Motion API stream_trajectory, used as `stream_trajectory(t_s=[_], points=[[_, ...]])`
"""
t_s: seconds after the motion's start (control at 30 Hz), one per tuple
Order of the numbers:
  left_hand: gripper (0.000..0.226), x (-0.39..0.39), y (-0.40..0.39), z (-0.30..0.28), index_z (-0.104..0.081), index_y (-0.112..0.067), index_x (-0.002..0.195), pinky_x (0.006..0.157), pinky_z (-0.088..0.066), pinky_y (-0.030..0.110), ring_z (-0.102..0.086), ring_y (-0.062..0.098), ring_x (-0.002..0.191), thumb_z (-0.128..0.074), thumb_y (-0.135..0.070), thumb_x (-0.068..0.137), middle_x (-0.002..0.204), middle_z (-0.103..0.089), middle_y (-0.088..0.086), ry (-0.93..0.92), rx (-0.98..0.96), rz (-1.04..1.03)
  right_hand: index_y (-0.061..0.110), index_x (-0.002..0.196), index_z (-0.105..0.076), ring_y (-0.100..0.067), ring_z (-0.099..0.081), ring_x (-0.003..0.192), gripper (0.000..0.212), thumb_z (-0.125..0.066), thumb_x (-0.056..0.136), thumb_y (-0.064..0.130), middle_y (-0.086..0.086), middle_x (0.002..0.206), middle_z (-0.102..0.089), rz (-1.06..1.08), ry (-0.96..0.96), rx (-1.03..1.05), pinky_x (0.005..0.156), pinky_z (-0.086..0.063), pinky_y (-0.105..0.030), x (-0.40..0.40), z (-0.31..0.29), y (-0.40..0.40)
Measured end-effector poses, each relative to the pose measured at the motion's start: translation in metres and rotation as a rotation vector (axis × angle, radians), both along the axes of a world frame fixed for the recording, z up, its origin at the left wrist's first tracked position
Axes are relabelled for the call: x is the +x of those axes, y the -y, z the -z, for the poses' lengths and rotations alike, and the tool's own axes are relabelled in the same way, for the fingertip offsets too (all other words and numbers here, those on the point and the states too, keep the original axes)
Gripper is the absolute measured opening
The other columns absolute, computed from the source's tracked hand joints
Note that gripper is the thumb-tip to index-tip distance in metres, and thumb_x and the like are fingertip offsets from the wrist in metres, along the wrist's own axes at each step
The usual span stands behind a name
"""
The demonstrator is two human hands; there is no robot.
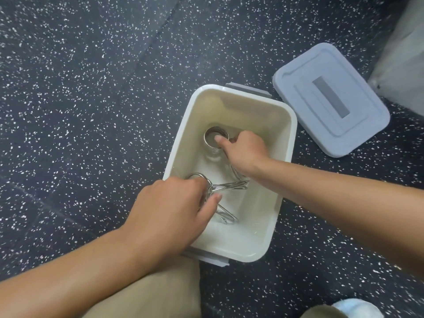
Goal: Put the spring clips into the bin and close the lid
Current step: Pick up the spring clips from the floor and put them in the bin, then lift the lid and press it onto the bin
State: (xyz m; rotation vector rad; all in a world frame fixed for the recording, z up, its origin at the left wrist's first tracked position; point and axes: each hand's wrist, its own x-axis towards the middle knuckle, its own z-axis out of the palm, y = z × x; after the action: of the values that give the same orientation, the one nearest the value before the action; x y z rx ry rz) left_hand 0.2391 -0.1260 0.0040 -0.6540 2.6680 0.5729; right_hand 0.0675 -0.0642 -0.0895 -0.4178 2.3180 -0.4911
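Note:
An open white bin (288,143) with grey end latches stands on the speckled floor. Both hands reach inside it. My left hand (169,207) grips a chrome spring clip (220,189) near the bin's near end; its wire handles stick out to the right and downward. My right hand (245,152) holds a second spring clip (212,137) by its coil near the bin's middle, thumb across the ring. That clip's handles are mostly hidden under the hand. The grey lid (330,99) lies flat on the floor to the right of the bin, apart from it.
Dark speckled rubber floor (91,99) surrounds the bin. My khaki trouser leg (156,292) is just below the bin's near end. A pale shoe tip (355,307) shows at the bottom right. A light grey blurred object (403,53) stands at the upper right.

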Motion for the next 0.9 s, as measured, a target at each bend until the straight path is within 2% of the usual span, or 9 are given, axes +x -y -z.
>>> stream_trajectory(t_s=[0.23, 0.3, 0.33, 0.4, 0.5, 0.63, 0.73, 0.8, 0.9], points=[[0.048, -0.007, 0.006, 0.0, -0.053, -0.026, 0.079, 0.062, -0.047, 0.035, -0.064, 0.026, 0.074, -0.029, -0.067, 0.091, 0.071, -0.065, -0.005, -0.02, -0.011, -0.006, 0.015, 0.058, -0.048, -0.029, -0.051, 0.063, 0.048, -0.056, 0.094, 0.046, -0.001, 0.055, -0.049, -0.165, 0.004, 0.032, 0.055, -0.034, -0.033, -0.01, -0.023, -0.007], [0.049, -0.008, 0.008, 0.001, -0.052, -0.026, 0.077, 0.06, -0.046, 0.035, -0.063, 0.027, 0.072, -0.028, -0.067, 0.09, 0.07, -0.064, -0.005, -0.029, -0.018, -0.008, 0.01, 0.067, -0.059, -0.03, -0.056, 0.068, 0.04, -0.056, 0.095, 0.039, -0.005, 0.063, -0.059, -0.197, -0.018, -0.02, 0.055, -0.042, -0.033, -0.014, -0.036, -0.01], [0.049, -0.009, 0.01, 0.001, -0.052, -0.027, 0.076, 0.059, -0.045, 0.035, -0.064, 0.027, 0.072, -0.028, -0.068, 0.09, 0.07, -0.064, -0.005, -0.033, -0.02, -0.006, 0.007, 0.076, -0.067, -0.03, -0.061, 0.073, 0.036, -0.056, 0.095, 0.036, -0.008, 0.072, -0.067, -0.193, -0.043, -0.068, 0.062, -0.048, -0.033, -0.017, -0.042, -0.011], [0.048, -0.012, 0.012, 0.0, -0.052, -0.028, 0.076, 0.058, -0.045, 0.035, -0.064, 0.027, 0.071, -0.029, -0.068, 0.09, 0.07, -0.064, -0.005, -0.037, -0.02, -0.007, 0.009, 0.085, -0.073, -0.022, -0.065, 0.077, 0.029, -0.057, 0.095, 0.031, -0.005, 0.081, -0.073, -0.14, -0.119, -0.22, 0.069, -0.051, -0.032, -0.025, -0.054, -0.017], [0.047, -0.016, 0.013, -0.002, -0.05, -0.028, 0.074, 0.056, -0.041, 0.034, -0.064, 0.025, 0.07, -0.029, -0.067, 0.09, 0.07, -0.064, -0.006, -0.04, -0.027, -0.011, 0.016, 0.083, -0.071, -0.009, -0.059, 0.066, 0.021, -0.057, 0.093, 0.029, 0.005, 0.074, -0.07, 0.007, -0.246, -0.432, 0.064, -0.045, -0.025, -0.047, -0.067, -0.029], [0.048, -0.021, 0.015, -0.002, -0.05, -0.028, 0.074, 0.058, -0.048, 0.034, -0.063, 0.024, 0.068, -0.027, -0.068, 0.089, 0.069, -0.064, -0.005, -0.058, -0.027, -0.007, 0.014, 0.085, -0.07, -0.01, -0.058, 0.071, 0.021, -0.055, 0.091, 0.029, 0.008, 0.072, -0.065, 0.226, -0.389, -0.502, 0.071, -0.047, -0.027, -0.097, -0.058, -0.05], [0.048, -0.024, 0.014, -0.003, -0.051, -0.029, 0.075, 0.058, -0.049, 0.035, -0.062, 0.023, 0.067, -0.027, -0.068, 0.089, 0.068, -0.065, -0.006, -0.075, -0.034, 0.002, 0.011, 0.097, -0.069, -0.018, -0.063, 0.083, 0.028, -0.051, 0.092, 0.032, 0.001, 0.089, -0.071, 0.261, -0.465, -0.373, 0.078, -0.049, -0.033, -0.134, -0.037, -0.066], [0.047, -0.026, 0.013, -0.003, -0.051, -0.029, 0.076, 0.059, -0.05, 0.035, -0.063, 0.024, 0.067, -0.029, -0.068, 0.089, 0.068, -0.065, -0.006, -0.082, -0.03, 0.004, 0.012, 0.113, -0.065, -0.017, -0.059, 0.092, 0.032, -0.049, 0.096, 0.034, -0.001, 0.108, -0.069, 0.18, -0.506, -0.192, 0.08, -0.044, -0.03, -0.157, -0.02, -0.08], [0.047, -0.027, 0.012, -0.002, -0.05, -0.029, 0.075, 0.058, -0.047, 0.035, -0.062, 0.024, 0.067, -0.028, -0.069, 0.089, 0.068, -0.065, -0.006, -0.082, -0.021, 0.005, 0.007, 0.134, -0.053, -0.032, -0.053, 0.119, 0.043, -0.05, 0.097, 0.03, -0.013, 0.134, -0.056, -0.01, -0.567, 0.064, 0.093, -0.045, -0.042, -0.184, 0.002, -0.101]])
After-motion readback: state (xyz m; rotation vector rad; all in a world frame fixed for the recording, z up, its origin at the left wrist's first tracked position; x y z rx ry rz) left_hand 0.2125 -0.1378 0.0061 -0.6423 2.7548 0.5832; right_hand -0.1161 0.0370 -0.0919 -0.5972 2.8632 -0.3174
